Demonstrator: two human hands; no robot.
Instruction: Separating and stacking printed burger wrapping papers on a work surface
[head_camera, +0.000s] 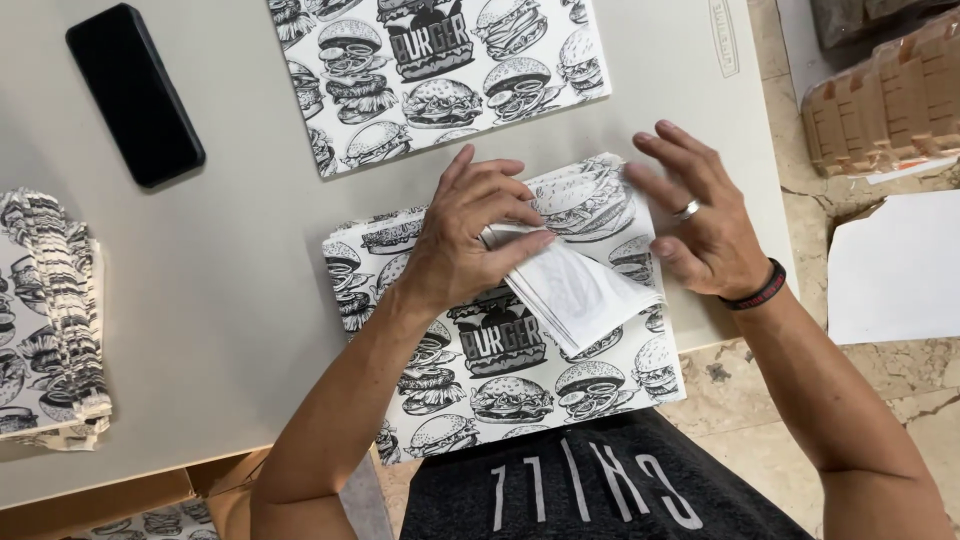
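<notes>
White paper, folded over at one corner (575, 290), pinched under the fingertips of the left hand (470, 235): grip closed on the folded flap, pressing it down onto a printed sheet (500, 370). Right hand (700, 225) just beside, fingers spread and open, holding nothing, hovering over the sheet's upper right edge, ring on one finger and dark band at the wrist. Printed sheet lying flat at the near edge of the grey table (230, 300), black-and-white, covered in burger drawings with a dark emblem at its middle. Beyond the hands, well apart, a second sheet (440, 70) of the same print. Far left, a fanned stack of the same printed papers (50, 320); upper left, a black phone (135, 95) lying face up. Off the table to the right, brown cardboard trays (880, 95) and a plain white sheet (895, 265) over a marbled floor.
</notes>
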